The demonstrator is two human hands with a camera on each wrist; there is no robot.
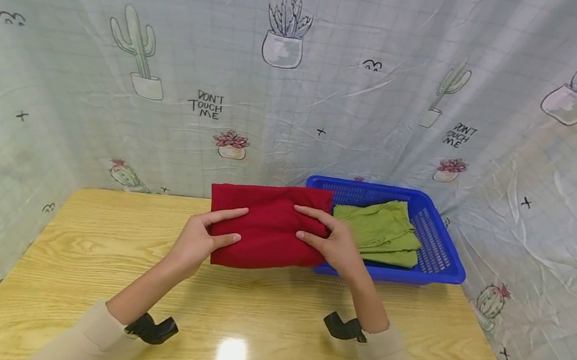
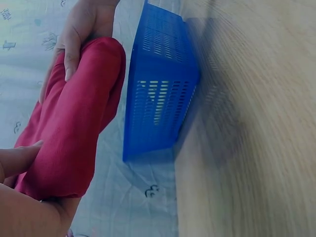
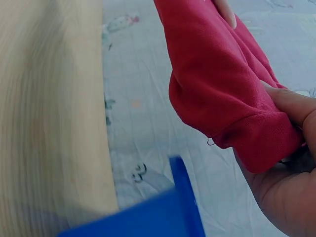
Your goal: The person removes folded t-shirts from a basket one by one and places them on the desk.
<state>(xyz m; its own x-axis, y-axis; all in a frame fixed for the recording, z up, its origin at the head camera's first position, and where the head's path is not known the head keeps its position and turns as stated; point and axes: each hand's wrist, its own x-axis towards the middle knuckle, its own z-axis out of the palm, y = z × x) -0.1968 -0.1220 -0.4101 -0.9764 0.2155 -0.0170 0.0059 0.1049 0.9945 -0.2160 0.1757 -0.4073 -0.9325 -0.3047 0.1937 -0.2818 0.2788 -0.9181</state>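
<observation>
A folded red cloth [image 1: 268, 226] is held up above the table between both hands. My left hand [image 1: 197, 241] grips its left end, thumb and a finger lying across the near face. At the other end my right hand [image 1: 337, 242] grips it the same way, close to the basket's left side. In the left wrist view the red cloth [image 2: 81, 113] shows a thick rounded fold along its lower edge. The right wrist view has the cloth's [image 3: 222, 84] end tucked into the right hand [image 3: 291, 187], with a loose thread hanging from it.
A blue plastic basket [image 1: 441, 251] stands at the table's back right, with folded green cloth [image 1: 383, 230] inside. The cloth in my hands overlaps its left rim in the head view. Behind the wooden table [image 1: 258, 317] hangs a printed curtain [image 1: 332, 106].
</observation>
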